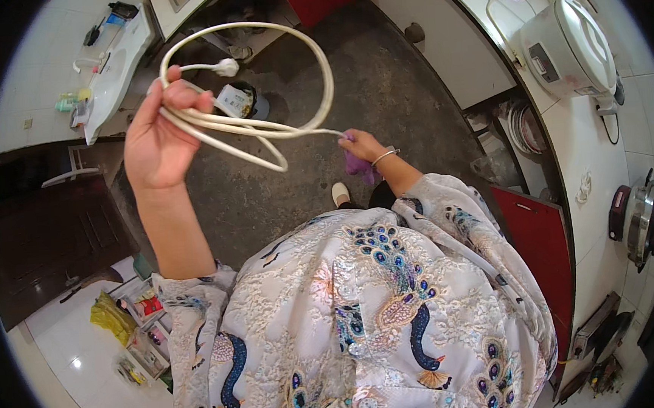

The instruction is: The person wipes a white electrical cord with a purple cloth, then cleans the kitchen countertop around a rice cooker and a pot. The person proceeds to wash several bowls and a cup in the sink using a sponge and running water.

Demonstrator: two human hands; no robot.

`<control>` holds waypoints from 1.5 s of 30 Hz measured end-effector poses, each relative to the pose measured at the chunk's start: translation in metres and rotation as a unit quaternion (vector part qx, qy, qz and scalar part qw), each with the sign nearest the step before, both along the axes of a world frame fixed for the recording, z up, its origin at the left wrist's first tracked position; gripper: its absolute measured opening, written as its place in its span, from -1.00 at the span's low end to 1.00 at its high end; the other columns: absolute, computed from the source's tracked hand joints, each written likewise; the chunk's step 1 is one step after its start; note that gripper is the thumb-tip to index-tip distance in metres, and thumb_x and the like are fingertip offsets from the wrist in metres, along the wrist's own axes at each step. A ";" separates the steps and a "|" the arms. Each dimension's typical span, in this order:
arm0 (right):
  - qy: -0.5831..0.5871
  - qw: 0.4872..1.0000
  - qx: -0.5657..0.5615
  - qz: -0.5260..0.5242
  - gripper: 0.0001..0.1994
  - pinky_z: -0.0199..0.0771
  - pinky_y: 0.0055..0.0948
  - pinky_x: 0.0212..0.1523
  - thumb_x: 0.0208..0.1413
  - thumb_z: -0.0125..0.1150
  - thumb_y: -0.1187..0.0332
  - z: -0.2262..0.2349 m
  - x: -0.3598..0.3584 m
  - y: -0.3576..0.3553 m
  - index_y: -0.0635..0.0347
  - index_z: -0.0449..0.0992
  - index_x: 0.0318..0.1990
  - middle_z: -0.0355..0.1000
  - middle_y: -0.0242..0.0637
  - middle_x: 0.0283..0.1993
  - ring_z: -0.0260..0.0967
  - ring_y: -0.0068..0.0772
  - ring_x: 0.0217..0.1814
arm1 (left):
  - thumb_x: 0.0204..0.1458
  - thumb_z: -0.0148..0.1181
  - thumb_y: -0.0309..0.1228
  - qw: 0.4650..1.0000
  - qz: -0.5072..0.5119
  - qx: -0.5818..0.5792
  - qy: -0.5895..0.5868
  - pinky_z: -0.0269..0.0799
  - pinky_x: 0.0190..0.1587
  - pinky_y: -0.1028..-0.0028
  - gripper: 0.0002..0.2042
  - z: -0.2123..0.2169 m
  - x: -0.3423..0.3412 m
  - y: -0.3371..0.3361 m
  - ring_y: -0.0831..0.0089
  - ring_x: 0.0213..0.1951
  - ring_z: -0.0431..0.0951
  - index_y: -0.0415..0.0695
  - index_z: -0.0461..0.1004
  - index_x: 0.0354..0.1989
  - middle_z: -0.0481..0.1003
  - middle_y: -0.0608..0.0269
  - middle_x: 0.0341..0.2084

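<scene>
Left hand: the left hand [157, 136] is raised and closed around several gathered loops of a white power cord [317, 61].
Cord: it arcs wide above the dark floor [396, 101]; its white plug [226, 67] dangles just beside the fingers.
Right hand: the right hand [361, 147] pinches the cord's far run through a purple cloth [359, 165], which hides the fingertips.
Surface: at right, a white rice cooker [570, 47] stands on the surface [588, 148]; its cable is partly cut off.
</scene>
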State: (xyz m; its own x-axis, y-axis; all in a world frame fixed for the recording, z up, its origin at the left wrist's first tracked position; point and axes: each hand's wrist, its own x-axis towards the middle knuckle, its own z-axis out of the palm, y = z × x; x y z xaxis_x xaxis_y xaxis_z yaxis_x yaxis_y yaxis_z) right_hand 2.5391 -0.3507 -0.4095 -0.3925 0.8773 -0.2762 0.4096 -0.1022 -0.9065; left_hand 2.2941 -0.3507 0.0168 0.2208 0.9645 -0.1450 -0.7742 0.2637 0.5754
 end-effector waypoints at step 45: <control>0.113 0.922 0.054 -0.367 -0.75 0.25 -0.56 -0.07 0.14 0.09 0.31 0.262 0.243 -0.196 0.31 0.39 -0.14 0.34 -0.37 -0.17 0.24 -0.53 -0.15 | 0.09 -0.15 -0.51 0.846 0.206 -0.435 -0.231 0.53 -0.45 0.24 -0.80 -0.345 0.104 0.039 0.15 -0.38 0.50 -0.26 0.24 -0.12 0.40 -0.04 -0.36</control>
